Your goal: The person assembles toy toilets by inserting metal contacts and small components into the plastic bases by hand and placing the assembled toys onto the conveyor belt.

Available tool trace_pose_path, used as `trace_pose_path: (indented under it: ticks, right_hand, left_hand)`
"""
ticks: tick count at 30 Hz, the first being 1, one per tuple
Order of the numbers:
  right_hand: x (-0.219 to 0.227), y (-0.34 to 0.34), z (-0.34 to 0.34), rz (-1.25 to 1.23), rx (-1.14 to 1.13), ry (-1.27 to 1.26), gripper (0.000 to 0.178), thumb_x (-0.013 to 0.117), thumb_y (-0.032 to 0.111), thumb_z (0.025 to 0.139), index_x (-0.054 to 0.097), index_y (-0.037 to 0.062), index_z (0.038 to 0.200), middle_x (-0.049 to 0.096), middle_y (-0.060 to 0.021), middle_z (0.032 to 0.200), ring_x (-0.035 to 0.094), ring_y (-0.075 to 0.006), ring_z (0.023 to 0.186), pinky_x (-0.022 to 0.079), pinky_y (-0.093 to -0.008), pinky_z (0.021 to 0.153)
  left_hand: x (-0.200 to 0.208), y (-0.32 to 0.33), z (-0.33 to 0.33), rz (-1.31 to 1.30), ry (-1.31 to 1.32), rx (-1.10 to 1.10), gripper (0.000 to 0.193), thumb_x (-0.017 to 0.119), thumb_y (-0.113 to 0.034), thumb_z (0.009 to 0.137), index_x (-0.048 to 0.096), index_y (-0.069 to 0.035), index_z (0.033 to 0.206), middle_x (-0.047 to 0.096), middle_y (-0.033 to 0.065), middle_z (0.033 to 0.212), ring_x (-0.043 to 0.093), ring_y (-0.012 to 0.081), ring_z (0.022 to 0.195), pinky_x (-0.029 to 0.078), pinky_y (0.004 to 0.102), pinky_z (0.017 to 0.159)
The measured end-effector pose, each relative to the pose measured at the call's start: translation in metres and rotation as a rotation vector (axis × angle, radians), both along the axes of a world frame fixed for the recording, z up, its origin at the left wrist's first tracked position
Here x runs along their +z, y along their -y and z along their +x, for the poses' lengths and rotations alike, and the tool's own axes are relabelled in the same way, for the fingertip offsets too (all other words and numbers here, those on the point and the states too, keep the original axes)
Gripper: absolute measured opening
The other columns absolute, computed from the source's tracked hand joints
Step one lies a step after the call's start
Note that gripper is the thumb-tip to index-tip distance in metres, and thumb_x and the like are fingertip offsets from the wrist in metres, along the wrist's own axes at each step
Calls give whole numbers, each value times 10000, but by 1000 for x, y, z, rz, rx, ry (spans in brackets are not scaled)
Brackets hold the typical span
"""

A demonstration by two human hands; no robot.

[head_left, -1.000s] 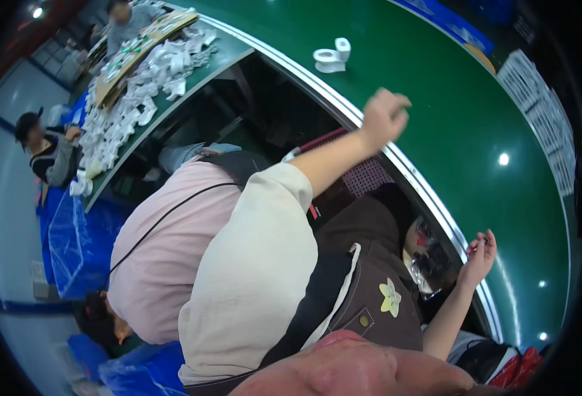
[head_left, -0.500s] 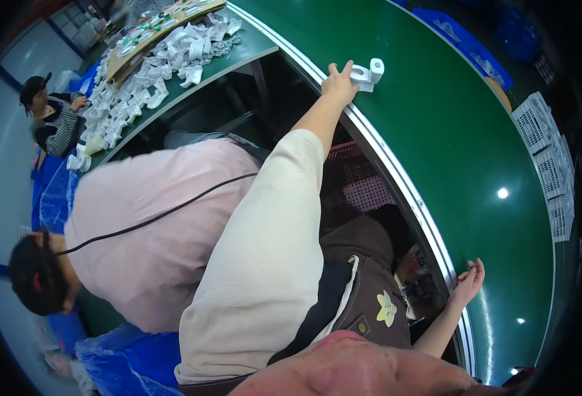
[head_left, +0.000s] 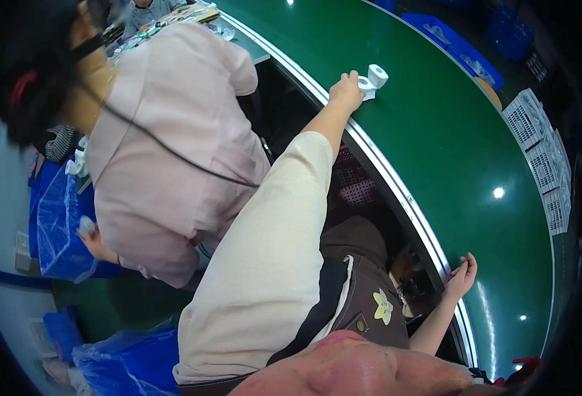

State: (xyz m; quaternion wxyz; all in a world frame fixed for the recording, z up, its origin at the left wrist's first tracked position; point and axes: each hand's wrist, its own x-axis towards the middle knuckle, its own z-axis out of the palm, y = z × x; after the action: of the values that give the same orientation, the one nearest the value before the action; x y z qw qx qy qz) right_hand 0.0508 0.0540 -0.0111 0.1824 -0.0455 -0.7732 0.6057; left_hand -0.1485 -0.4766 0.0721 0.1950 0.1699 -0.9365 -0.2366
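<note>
My left hand (head_left: 347, 94) reaches out to the far side over the metal rail, its fingers bent and closed at the near edge of a white plastic part (head_left: 377, 75). That part has a round ring-like opening and a short upright block, and it rests on the green belt surface (head_left: 429, 125). The hand hides some of its near side. At the lower right, my right hand (head_left: 461, 278) lies by the rail at the belt's edge, fingers loosely stretched and nothing in them.
A metal rail (head_left: 409, 199) borders the belt. Close on my left is a co-worker in a pink top (head_left: 179, 132), one hand holding a small white thing by a blue plastic-lined bin (head_left: 60, 231). White crates (head_left: 527, 119) line the far right. Pink perforated crates (head_left: 358, 191) sit below the rail.
The co-worker has swung up from bending and now covers much of the parts table. My left fingers have drawn closer together, and the white part has turned slightly. My right hand barely moved.
</note>
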Motion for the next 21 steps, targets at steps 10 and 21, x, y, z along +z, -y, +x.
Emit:
trace_pose_path:
  ticks: [10, 21]
  right_hand:
    - [-8, -10, 6, 30, -2, 0, 252, 450, 60, 993, 572, 16, 1209, 602, -55, 1005, 429, -23, 589, 379, -174, 536]
    - [-13, -17, -6, -64, -16, -34, 246, 451, 46, 987, 567, 4, 1201, 599, -57, 1000, 415, -24, 590, 348, -177, 535]
  left_hand:
    - [8, -180, 54, 172, -179, -579, 439, 723, -319, 769, 584, -123, 1136, 569, 150, 1134, 627, 347, 996, 522, 422, 862]
    - [-48, -283, 119, 81, -170, -842, 530, 738, -242, 777, 447, -61, 1181, 529, 156, 1112, 657, 340, 818, 546, 419, 699]
